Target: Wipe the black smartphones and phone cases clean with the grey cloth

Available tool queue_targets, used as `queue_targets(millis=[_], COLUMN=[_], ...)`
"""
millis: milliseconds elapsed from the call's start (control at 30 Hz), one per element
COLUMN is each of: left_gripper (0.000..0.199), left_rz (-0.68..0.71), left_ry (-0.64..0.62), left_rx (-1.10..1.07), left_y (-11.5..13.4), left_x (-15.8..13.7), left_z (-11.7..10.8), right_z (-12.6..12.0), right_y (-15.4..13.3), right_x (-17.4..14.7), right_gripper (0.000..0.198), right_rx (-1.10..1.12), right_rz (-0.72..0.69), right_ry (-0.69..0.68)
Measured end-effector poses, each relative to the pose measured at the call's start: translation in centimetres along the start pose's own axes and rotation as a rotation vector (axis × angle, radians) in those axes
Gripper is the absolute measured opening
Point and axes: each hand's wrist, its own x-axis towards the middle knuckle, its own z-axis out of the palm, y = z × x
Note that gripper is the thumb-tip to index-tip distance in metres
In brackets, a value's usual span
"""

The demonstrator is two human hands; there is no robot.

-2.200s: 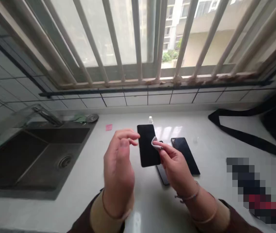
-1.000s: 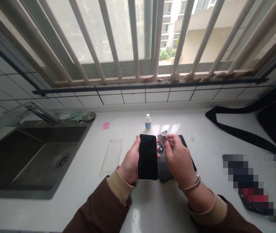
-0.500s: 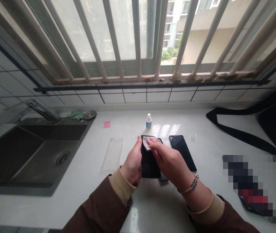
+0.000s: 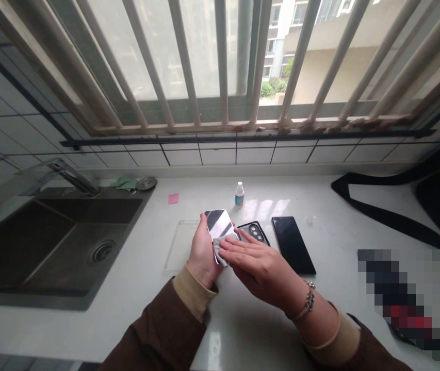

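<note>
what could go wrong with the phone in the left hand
The phone could slip: the left hand grips it above the counter while the right hand rests a cloth against its glossy face. The upright white-capped bottle just beyond might tip if knocked.

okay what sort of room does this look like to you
Probably a kitchen: a dark sink with a metal faucet is set into a white countertop, and white tiles line the wall.

Two phones (image 4: 218,221) (image 4: 293,245), one grey cloth (image 4: 218,247)
Two cases, one clear case (image 4: 179,250), one dark case (image 4: 257,231); one bottle (image 4: 239,195), one pink note (image 4: 173,198), one sink (image 4: 68,303), one faucet (image 4: 73,178).
</note>
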Motion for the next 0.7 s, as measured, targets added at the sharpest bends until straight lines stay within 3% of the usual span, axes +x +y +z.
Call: queue_targets(millis=[67,267,433,533,700], left_gripper=[0.059,0.053,0.048,0.049,0.056], left_rz=[0.004,-0.182,-0.245,-0.219,-0.099], left_ry=[-0.035,-0.29,-0.364,-0.326,-0.067], left_rx=[0.026,-0.019,-0.028,-0.027,0.048], left_y=[-0.1,-2.0,-3.2,-2.8,-0.8], left_x=[-0.1,-0.4,-1.0,-1.2,-0.7], left_z=[0.0,0.1,0.4,0.7,0.4], right_z=[0.2,0.4,0.1,0.2,0.6], right_y=[0.1,1.0,1.2,0.9,0.1], right_x=[-0.1,-0.4,-0.5,-0.4,-0.3], right_gripper=[0.046,0.048,0.047,0.049,0.05], right_rx=[-0.004,-0.081,-0.135,-0.1,0.006], right_rz=[0.062,0.255,0.335,0.279,0.06], right_ry=[0.028,0.164,0.302,0.245,0.052])
